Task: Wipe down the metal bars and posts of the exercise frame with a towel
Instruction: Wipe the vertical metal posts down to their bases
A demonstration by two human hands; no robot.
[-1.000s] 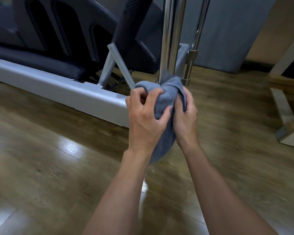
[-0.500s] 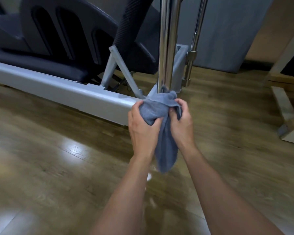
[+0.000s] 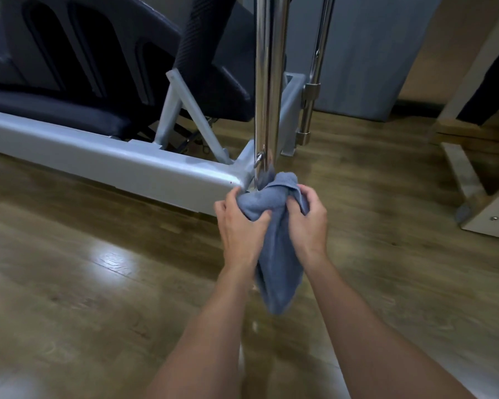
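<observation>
Blue-grey towel, wrapped round the chrome post, sits lower than a second ago: now at the post's foot, beside the corner of the grey base rail. Left hand and right hand both clamp the towel, tail hanging. Downward stroke looks nearly finished; thinner post far right probably remains. Glossy plank floor; dark padded bench far left.

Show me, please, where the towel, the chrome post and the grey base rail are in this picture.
towel (image 3: pixel 277 272), head view, on its hanging lower part.
chrome post (image 3: pixel 270 82), head view, on the shaft above the towel.
grey base rail (image 3: pixel 98 154), head view, on its long side, left of the post.
</observation>
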